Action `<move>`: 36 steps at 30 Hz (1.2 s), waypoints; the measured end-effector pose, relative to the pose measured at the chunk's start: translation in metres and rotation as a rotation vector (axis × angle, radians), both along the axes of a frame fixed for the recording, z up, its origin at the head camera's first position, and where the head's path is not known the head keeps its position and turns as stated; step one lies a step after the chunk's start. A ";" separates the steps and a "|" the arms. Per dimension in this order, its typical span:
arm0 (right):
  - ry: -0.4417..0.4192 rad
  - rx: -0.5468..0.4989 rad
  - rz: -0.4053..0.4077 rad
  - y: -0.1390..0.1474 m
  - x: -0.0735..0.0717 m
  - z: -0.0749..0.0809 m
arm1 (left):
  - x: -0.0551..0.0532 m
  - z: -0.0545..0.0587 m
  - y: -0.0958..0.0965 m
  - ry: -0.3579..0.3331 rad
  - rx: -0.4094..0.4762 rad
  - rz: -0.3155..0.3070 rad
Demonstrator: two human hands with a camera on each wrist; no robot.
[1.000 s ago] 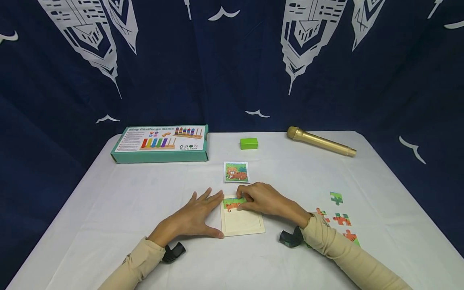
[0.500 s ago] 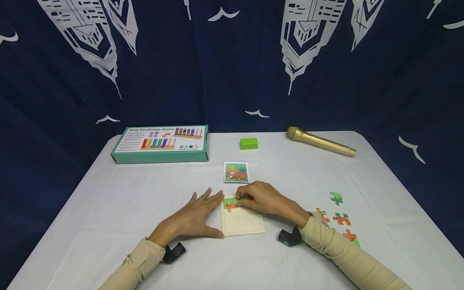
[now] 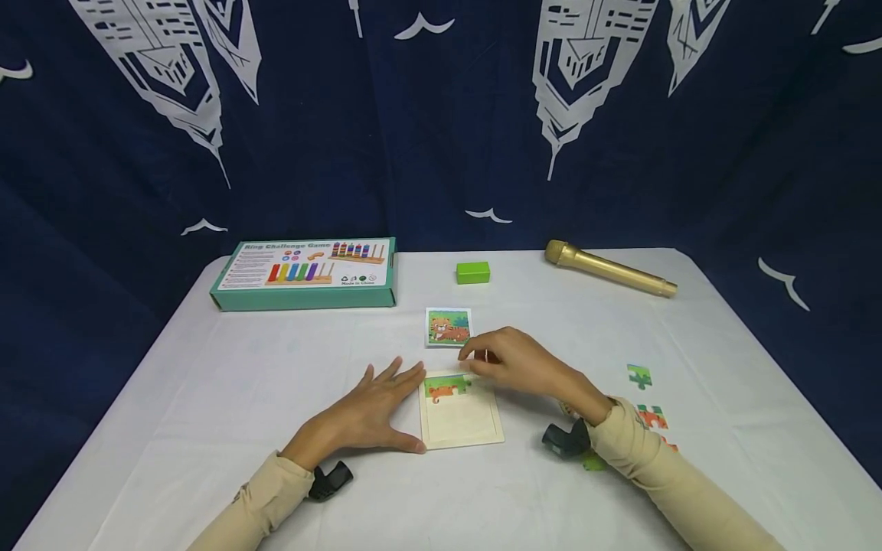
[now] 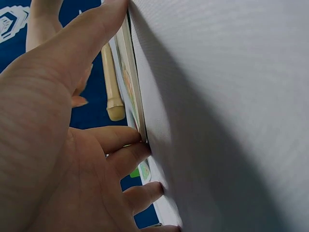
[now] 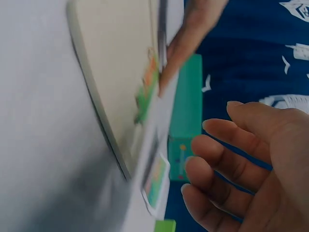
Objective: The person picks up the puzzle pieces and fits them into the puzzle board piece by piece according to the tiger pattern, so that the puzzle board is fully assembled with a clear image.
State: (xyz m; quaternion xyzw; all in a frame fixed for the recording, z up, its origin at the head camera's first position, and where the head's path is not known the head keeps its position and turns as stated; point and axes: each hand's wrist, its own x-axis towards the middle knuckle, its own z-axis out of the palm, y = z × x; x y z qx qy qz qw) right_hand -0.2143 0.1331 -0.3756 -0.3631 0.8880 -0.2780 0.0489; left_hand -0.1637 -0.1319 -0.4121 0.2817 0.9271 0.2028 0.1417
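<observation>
My left hand (image 3: 375, 409) lies with fingers spread along the left side of a pale wooden puzzle board (image 3: 462, 425). In the left wrist view its thumb and fingertips touch the board's edge (image 4: 136, 92). Joined green and orange jigsaw pieces (image 3: 444, 386) fill the board's upper left; the rest of its surface is bare wood. Over the board's upper right corner hovers my right hand (image 3: 520, 363). The right wrist view shows that hand's fingers (image 5: 207, 150) loosely bent, with nothing between them and the thumb.
A tiger picture card (image 3: 449, 327) lies beyond the board. Several loose jigsaw pieces (image 3: 639, 376) are at the right, some partly hidden by the right sleeve (image 3: 641, 451). Along the back are a Ring Challenge Game box (image 3: 306, 275), a green block (image 3: 472, 272) and a gold microphone (image 3: 609, 269).
My right hand has left the puzzle pieces, rising and shifting right, uncovering the piece at the top of the board. My left hand stays where it was.
</observation>
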 end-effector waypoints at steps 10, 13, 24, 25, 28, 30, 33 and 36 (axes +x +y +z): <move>0.037 -0.069 -0.119 0.054 0.000 0.013 | 0.001 0.000 0.000 0.006 0.007 -0.004; 0.024 -0.085 -0.153 0.074 0.003 0.013 | 0.001 0.000 0.000 0.003 0.008 -0.002; 0.027 -0.084 -0.229 0.142 0.014 0.009 | 0.001 -0.001 0.000 0.002 0.011 -0.001; 0.028 -0.079 -0.243 0.148 0.015 0.010 | 0.001 0.000 0.000 0.002 0.012 -0.001; 0.039 -0.063 -0.278 0.166 0.018 0.010 | 0.001 0.000 0.000 0.008 0.009 -0.003; 0.041 -0.051 -0.298 0.178 0.020 0.011 | 0.000 0.000 0.000 0.010 0.009 -0.004; 0.044 -0.026 -0.332 0.192 0.023 0.009 | 0.000 0.000 -0.001 0.013 0.005 -0.005; 0.045 -0.003 -0.363 0.205 0.024 0.005 | 0.000 0.000 -0.001 0.017 0.005 -0.004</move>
